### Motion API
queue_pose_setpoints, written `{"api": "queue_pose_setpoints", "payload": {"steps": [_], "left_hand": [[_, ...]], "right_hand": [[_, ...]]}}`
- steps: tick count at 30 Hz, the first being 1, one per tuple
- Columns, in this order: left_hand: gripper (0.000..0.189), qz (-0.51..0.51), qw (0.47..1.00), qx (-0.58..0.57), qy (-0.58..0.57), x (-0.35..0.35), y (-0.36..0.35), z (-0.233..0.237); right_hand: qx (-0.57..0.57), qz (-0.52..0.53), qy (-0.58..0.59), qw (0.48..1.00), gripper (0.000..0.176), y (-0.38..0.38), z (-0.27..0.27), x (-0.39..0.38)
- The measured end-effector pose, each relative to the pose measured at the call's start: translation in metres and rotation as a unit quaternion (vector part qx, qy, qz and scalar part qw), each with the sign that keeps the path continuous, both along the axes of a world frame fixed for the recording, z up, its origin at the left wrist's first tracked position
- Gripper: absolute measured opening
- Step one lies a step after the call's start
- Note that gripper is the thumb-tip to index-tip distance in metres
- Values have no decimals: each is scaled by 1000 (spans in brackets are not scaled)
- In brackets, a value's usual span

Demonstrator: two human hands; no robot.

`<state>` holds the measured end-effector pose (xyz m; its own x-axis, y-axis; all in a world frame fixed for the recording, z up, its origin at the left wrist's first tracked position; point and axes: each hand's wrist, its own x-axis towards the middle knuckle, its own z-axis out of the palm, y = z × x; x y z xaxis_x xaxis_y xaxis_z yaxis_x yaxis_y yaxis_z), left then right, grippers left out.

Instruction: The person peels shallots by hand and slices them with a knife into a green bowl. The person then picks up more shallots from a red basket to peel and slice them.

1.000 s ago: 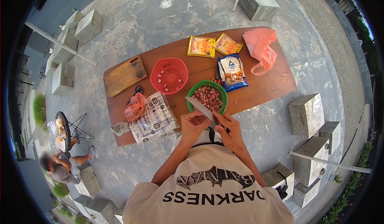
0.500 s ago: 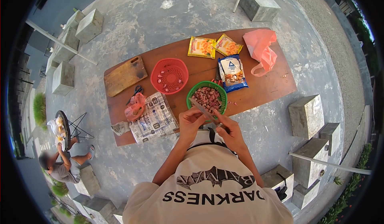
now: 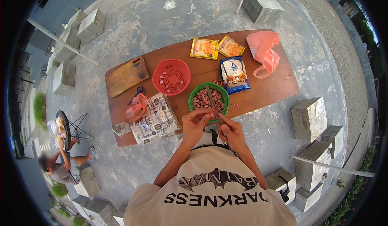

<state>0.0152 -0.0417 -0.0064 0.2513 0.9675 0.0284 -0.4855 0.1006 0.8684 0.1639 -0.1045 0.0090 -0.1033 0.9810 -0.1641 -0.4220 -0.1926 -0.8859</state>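
A knife (image 3: pixel 213 103) is held in the closed fingers of the right hand (image 3: pixel 231 131), with its thin metal blade laid over the round green basket (image 3: pixel 191 101) of reddish pieces (image 3: pixel 202 100) on the wooden bench (image 3: pixel 275 86). The left hand (image 3: pixel 197 123) is curled narrow at that basket's near rim, and what is pinched there cannot be told. A perforated red basket (image 3: pixel 156 78) is set just left of the green basket, a glossy blue packet (image 3: pixel 234 74) just beyond it, and crumpled newspaper (image 3: pixel 155 121) to its near left.

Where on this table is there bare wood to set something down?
Widest bare patch: the table's right end, bordered by the blue packet, the pink bag and the near edge. A narrower strip runs between the red basket and the blue packet. Crowded: the near middle, with the green basket, the newspaper, and the left hand and right hand at the knife.
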Motion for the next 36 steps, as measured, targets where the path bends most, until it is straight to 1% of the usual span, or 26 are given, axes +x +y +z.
{"api": "queue_pose_setpoints", "payload": {"steps": [2, 5, 8, 9, 11, 12, 14, 18, 20, 21, 23, 24, 26, 27, 29, 30, 32, 33, 35, 36], "left_hand": [[19, 13, 998, 11, 55, 3, 0, -1], [21, 43, 998, -1, 56, 12, -5, 7], [21, 56, 998, -3, 40, 15, -7, 3], [21, 57, 998, -3, 40, 14, -7, 3], [22, 35, 997, -50, 36, 12, -6, 2], [22, 35, 997, -51, 36, 12, -6, 1], [22, 10, 995, -97, -2, 10, -7, 0], [22, -12, 994, -105, -29, 4, -7, -8], [21, -29, 975, -172, -134, -2, -7, -11], [21, -28, 976, -172, -134, -4, -6, -12], [22, -31, 959, -199, -198, -8, -4, -14], [22, -30, 960, -198, -198, -10, -3, -15], [22, -26, 931, -259, -257, -14, -2, -18], [22, -25, 931, -258, -257, -14, -2, -17], [21, -9, 938, -264, -226, -12, -1, -13], [21, -9, 938, -262, -226, -12, -1, -13], [20, -7, 947, -240, -213, -13, -3, -16], [20, -8, 947, -239, -214, -12, -3, -17], [21, -1, 965, -183, -190, -10, -5, -20], [21, -2, 965, -182, -190, -9, -5, -19]], "right_hand": [[-14, -20, 13, 1000, 42, 1, 2, 0], [-18, -35, -5, 999, 45, 3, 1, -2], [-7, -25, -3, 1000, 44, 2, -3, -2], [-7, -24, -3, 1000, 44, 1, -4, -2], [-15, -28, 5, 999, 43, -1, -5, -2], [-15, -28, 4, 999, 43, -1, -4, -3], [-4, -33, 10, 999, 43, -2, -2, -5], [-13, -51, 20, 998, 42, -3, -2, -3], [-17, -94, 31, 995, 41, -2, -1, 1], [-17, -92, 31, 995, 41, -2, -3, 3], [-11, -115, 39, 993, 41, -1, -6, 6], [-11, -113, 39, 993, 41, -1, -7, 7], [-23, -113, 32, 993, 44, 1, -7, 8], [-22, -112, 32, 993, 44, 3, -1, 7], [-58, -102, 0, 993, 47, 7, 13, 2], [-56, -101, 0, 993, 47, 8, 13, 0], [-23, -78, -115, 990, 52, 8, 11, -4], [-22, -78, -115, 990, 52, 8, 10, -6], [18, -4, -213, 977, 54, 9, 9, -9], [21, 9, -257, 966, 56, 11, 14, -11]]}}
